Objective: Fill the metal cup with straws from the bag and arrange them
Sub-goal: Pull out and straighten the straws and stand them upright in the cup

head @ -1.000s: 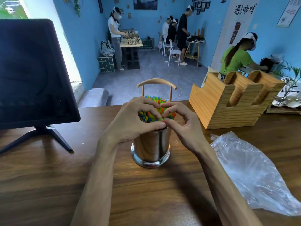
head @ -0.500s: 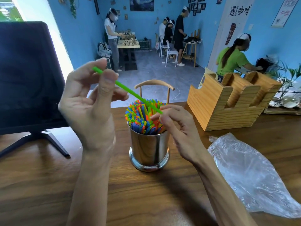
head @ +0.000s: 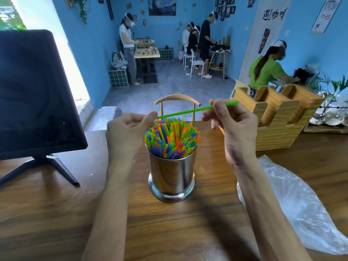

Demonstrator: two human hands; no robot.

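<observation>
Green straw [head: 188, 112]: thin plastic, held level above the shiny metal cup [head: 172, 178].
Left hand [head: 128, 134]: pinches its left end.
Right hand [head: 235, 125]: pinches near its right end.
Cup: upright on the wooden table [head: 56, 213], packed with coloured straws [head: 172, 138].

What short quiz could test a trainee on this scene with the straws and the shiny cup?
1. True or false: the single green straw lies inside the shiny metal cup.
2. Which hands hold that straw? A) left hand only B) right hand only C) both
3. Fill in: the crumpled clear plastic bag lies on the wooden table to the cup's ____.

Key: 1 false, it is held level above the bunch of colourful straws; 2 C, one hand pinching each end; 3 right.
</observation>
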